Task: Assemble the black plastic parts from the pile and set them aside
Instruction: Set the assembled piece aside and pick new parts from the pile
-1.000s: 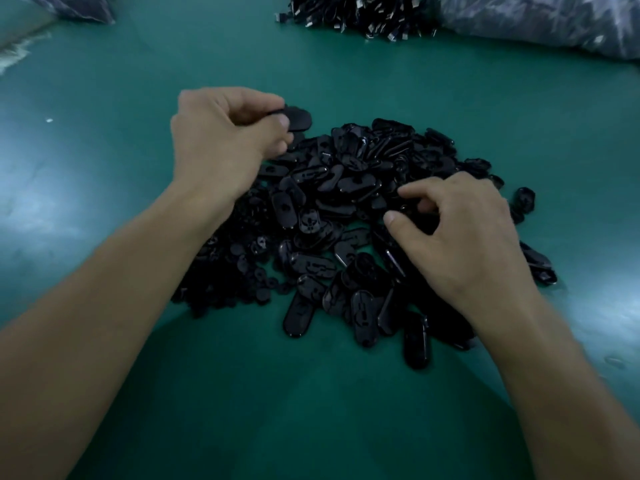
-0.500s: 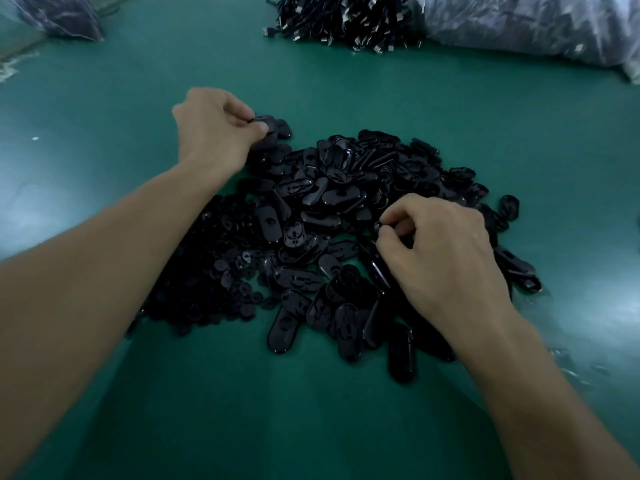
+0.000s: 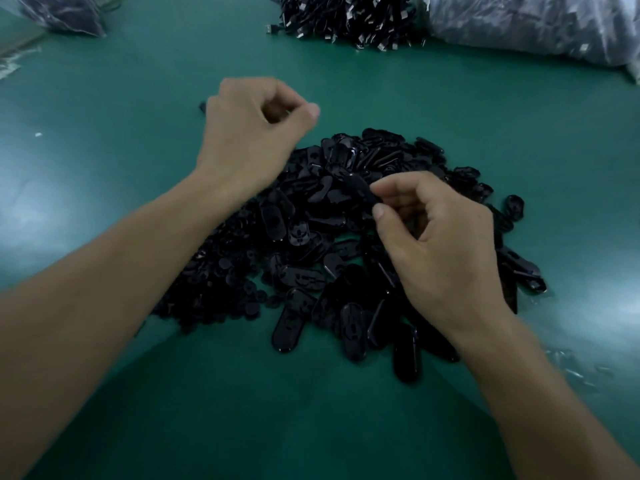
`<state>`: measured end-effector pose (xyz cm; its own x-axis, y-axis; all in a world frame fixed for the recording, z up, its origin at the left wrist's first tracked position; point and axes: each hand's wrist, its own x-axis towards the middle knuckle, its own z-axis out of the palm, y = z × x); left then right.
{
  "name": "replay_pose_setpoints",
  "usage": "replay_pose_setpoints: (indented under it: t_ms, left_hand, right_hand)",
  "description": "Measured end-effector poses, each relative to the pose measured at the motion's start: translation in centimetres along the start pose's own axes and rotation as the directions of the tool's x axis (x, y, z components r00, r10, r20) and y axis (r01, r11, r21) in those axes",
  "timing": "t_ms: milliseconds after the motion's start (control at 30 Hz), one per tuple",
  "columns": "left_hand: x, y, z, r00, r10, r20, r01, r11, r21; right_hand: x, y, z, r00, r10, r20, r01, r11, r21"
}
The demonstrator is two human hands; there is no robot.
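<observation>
A pile of black plastic parts (image 3: 311, 244) lies on the green table (image 3: 138, 98): long oval shells in the middle and on the right, small round pieces (image 3: 214, 282) on the left. My right hand (image 3: 446, 251) is over the pile's right half and pinches one oval black part (image 3: 360, 188) between thumb and forefinger, lifted a little off the heap. My left hand (image 3: 249, 136) hovers at the pile's far left edge with its fingers curled, and nothing shows in it. A small black piece (image 3: 202, 106) peeks out on the table just behind that hand.
At the far edge lies another heap of black parts with metal ends (image 3: 346, 22). A crinkled plastic bag (image 3: 526, 26) sits at the far right and a bag of dark parts (image 3: 59, 12) at the far left. Bare green table surrounds the pile.
My left hand moved away from the pile top and no longer shows the black part it held. My right hand lifted an oval part out of the heap.
</observation>
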<state>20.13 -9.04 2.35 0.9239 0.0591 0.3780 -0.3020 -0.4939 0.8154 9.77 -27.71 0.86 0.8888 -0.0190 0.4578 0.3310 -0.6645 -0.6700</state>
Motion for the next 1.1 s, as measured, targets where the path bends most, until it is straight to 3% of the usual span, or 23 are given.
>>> replay_pose_setpoints:
  t_ms: [133, 367, 533, 800, 1000, 1100]
  left_hand:
    - [-2.8, 1.6, -0.2, 0.972, -0.05, 0.229, 0.096, 0.976, -0.195]
    - [-5.5, 1.4, -0.9, 0.911, -0.015, 0.411, 0.178, 0.915, -0.362]
    - [-5.7, 1.1, -1.1, 0.901, -0.061, 0.429, 0.252, 0.879, -0.404]
    - [-5.8, 1.0, -1.0, 0.916, -0.044, 0.399, 0.21, 0.899, -0.383]
    - [-5.3, 0.5, -1.3, 0.943, -0.146, 0.3, 0.257, 0.89, -0.377]
    - [-5.0, 0.5, -1.7, 0.953, -0.166, 0.252, 0.257, 0.884, -0.391]
  right_hand:
    - [0.3, 0.1, 0.0, 0.999, 0.045, 0.014, -0.047, 0.978, 0.203]
    - [0.7, 0.2, -0.6, 0.989, 0.102, 0.11, -0.141, 0.878, 0.457]
    - [0.7, -0.2, -0.6, 0.983, 0.091, 0.162, -0.163, 0.842, 0.514]
    - [0.6, -0.3, -0.3, 0.988, 0.088, 0.127, -0.14, 0.853, 0.502]
    - [0.4, 0.2, 0.1, 0.994, 0.105, 0.032, -0.109, 0.924, 0.367]
    - [0.2, 0.2, 0.2, 0.994, 0.099, 0.05, -0.109, 0.956, 0.273]
